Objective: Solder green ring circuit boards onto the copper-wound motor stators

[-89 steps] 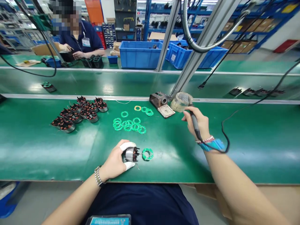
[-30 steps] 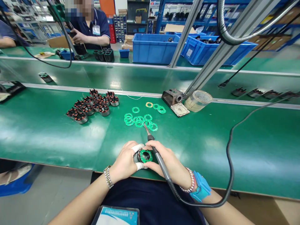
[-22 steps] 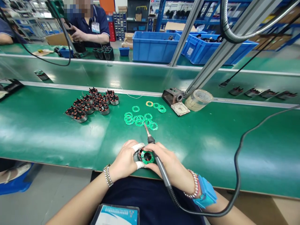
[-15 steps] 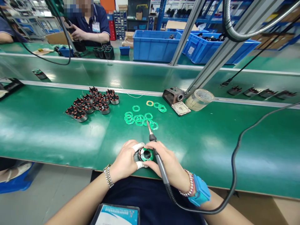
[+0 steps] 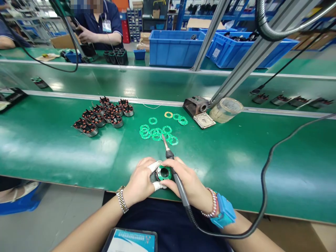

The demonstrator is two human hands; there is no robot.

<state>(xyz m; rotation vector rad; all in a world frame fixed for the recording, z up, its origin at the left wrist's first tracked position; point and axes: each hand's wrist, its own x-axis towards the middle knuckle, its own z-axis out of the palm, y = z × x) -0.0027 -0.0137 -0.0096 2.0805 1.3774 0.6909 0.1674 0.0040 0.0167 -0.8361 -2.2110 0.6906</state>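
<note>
Two hands (image 5: 140,177) hold one stator (image 5: 153,176) (plus green ring (image 5: 160,173))

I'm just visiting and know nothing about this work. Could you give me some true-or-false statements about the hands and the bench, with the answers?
1. The left hand grips a dark core. True.
2. The right hand holds nothing. False: it holds a soldering iron.
3. A metal watch is on the left wrist. True.
4. Every loose ring on the bench is green. False: one is tan.
5. The copper-wound cores stand right of the loose green rings. False: they stand left.
</note>
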